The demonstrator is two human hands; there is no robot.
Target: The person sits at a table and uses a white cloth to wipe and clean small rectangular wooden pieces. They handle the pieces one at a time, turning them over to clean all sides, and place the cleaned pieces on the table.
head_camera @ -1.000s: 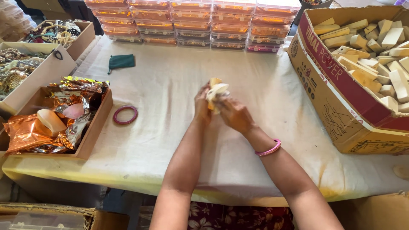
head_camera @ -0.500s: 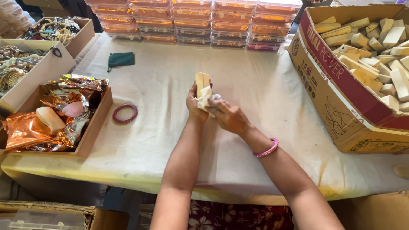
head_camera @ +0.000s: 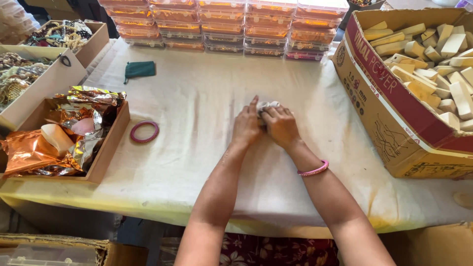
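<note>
My left hand and my right hand are pressed together on the white cloth-covered table, both closed around a small pale block wrapped in white material. Only a crumpled white bit of it shows above my fingers. A pink bangle sits on my right wrist. A loose red bangle lies on the cloth to the left of my hands.
A large cardboard box full of pale yellow blocks stands at the right. At the left is a tray of orange foil wrappers and boxes of jewellery. Stacked clear orange boxes line the far edge beside a green pouch.
My hands held the block raised and upright; they have now lowered it to the table and closed over it, hiding most of it.
</note>
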